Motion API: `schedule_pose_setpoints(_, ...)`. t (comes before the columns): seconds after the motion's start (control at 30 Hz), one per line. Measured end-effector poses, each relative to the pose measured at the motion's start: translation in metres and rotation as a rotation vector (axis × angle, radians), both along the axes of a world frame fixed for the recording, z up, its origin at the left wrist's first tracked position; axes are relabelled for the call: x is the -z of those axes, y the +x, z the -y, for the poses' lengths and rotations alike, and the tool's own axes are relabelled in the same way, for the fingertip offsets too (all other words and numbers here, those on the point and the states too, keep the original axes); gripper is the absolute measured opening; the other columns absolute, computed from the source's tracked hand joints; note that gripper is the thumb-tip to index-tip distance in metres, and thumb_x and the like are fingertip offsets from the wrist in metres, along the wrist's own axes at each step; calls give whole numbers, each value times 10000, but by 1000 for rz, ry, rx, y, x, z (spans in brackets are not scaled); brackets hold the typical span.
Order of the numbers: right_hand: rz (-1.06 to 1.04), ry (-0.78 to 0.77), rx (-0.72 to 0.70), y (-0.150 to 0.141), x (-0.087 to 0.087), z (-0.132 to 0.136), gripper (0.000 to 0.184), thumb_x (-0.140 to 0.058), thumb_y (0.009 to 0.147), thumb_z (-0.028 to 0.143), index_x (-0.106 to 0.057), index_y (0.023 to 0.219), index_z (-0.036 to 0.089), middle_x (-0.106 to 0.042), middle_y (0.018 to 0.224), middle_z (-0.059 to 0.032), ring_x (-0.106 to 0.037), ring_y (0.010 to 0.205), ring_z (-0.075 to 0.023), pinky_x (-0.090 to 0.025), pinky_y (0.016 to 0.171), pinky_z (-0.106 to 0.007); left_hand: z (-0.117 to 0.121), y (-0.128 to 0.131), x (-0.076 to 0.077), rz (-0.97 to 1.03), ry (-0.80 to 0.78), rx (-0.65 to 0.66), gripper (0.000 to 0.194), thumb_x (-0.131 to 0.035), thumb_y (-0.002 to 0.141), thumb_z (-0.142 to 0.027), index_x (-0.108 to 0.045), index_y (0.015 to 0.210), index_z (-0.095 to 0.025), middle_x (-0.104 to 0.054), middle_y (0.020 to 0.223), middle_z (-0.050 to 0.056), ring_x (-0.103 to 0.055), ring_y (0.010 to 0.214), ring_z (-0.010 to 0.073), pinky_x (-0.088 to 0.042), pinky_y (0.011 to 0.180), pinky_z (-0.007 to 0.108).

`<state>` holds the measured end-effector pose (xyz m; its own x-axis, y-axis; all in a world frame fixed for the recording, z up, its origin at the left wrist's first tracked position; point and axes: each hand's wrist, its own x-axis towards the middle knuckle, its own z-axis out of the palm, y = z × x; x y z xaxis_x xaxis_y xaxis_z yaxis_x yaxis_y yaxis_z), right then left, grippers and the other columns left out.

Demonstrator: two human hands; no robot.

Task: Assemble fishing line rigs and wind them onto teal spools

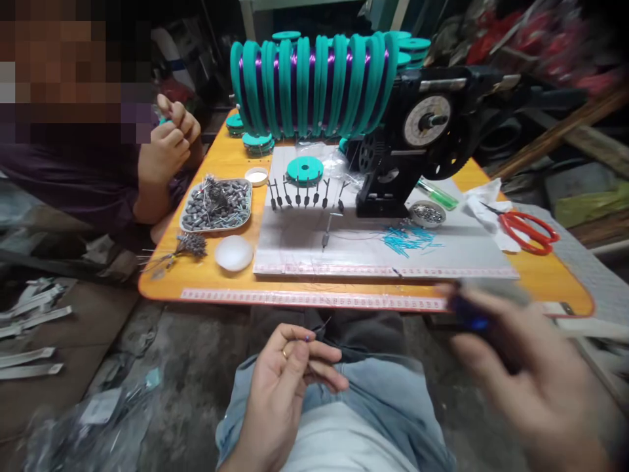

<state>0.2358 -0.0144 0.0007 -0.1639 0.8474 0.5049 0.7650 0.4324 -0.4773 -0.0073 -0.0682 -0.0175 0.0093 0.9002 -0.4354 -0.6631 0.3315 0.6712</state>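
Over my lap, my left hand (289,373) pinches a tiny piece with a purple spot (308,338) between thumb and fingertips; a thin dark strand sticks out beyond it. My right hand (531,360), smeared by motion, is closed round a dark object with a blue patch (474,321) by the table's right front edge. What kind of object it is stays blurred. Ahead lies a grey board (295,255) with a row of small dark weights (297,196) on wires, a single weight (325,239) nearer me, and short blue tubes (407,240) in a loose pile.
A black winding machine (388,190) carries teal spools (314,85) with purple line. Red-handled scissors (528,233) lie at right, near a bowl of small metal parts (427,215). A tray of grey weights (216,204) stands left. Another person's hands (171,134) work at the left.
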Motion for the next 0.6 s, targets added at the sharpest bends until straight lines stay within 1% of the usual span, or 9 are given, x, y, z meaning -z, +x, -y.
schedule_pose_setpoints(0.03,-5,-70,-182,-12,2,10,301,-612,904,336,-620,1194,254,-637,921,-74,-587,713,-194,-474,604,-324,-1,0,1,8,24,23,201,-665,900,-334,-552,920,-169,-740,786,53,-698,588,145,-538,580,212)
schedule_pose_setpoints(0.07,-38,-156,-274,-24,6,18,282,-600,907,287,-600,1187,248,-627,985,-76,-621,824,-199,-508,677,-313,-1,-1,3,4,56,31,188,-655,908,-330,-560,910,-167,-734,758,43,-693,568,139,-532,567,203)
schedule_pose_setpoints(0.1,-59,-206,-336,-35,12,24,281,-582,918,254,-580,1199,240,-618,985,-69,-630,845,-183,-518,695,-291,-2,-1,4,-10,88,31,179,-648,913,-326,-570,907,-166,-724,730,29,-685,545,131,-525,552,193)
schedule_pose_setpoints(0.17,-104,-277,-347,-52,24,32,273,-565,934,247,-558,1207,231,-602,976,-60,-634,843,-166,-524,699,-272,-2,0,6,-42,147,27,170,-647,915,-324,-594,913,-163,-706,699,6,-671,512,117,-516,530,178)
schedule_pose_setpoints(0.27,-147,-307,-303,-65,36,36,263,-551,949,262,-551,1210,230,-587,955,-52,-619,821,-162,-514,693,-277,-3,2,7,-64,190,16,153,-657,911,-314,-621,925,-166,-700,697,-5,-665,501,103,-515,517,160)
schedule_pose_setpoints(0.33,-174,-315,-311,-70,36,35,266,-546,948,253,-549,1213,235,-588,952,-48,-604,814,-161,-504,696,-277,-3,3,7,-57,205,12,140,-659,911,-310,-630,916,-173,-707,696,-5,-667,502,100,-520,516,155)
schedule_pose_setpoints(0.47,-290,-321,-409,-78,27,31,241,-542,935,218,-544,1175,241,-599,919,-27,-569,782,-152,-479,682,-257,-3,4,9,-47,232,19,88,-633,926,-296,-655,932,-210,-708,705,-13,-656,497,92,-519,501,154)
schedule_pose_setpoints(0.53,-374,-419,-444,-82,24,29,137,-541,939,211,-553,1074,231,-581,853,-10,-547,739,-142,-455,661,-247,-3,5,9,-56,277,-25,58,-615,936,-266,-660,964,-242,-684,699,-26,-600,485,58,-472,493,133)
schedule_pose_setpoints(0.6,-505,-623,-468,-88,22,30,42,-542,953,252,-539,950,210,-537,799,-4,-510,717,-137,-426,649,-244,-4,6,6,-19,344,-70,50,-614,935,-267,-658,937,-242,-591,628,-40,-506,508,42,-421,533,135)
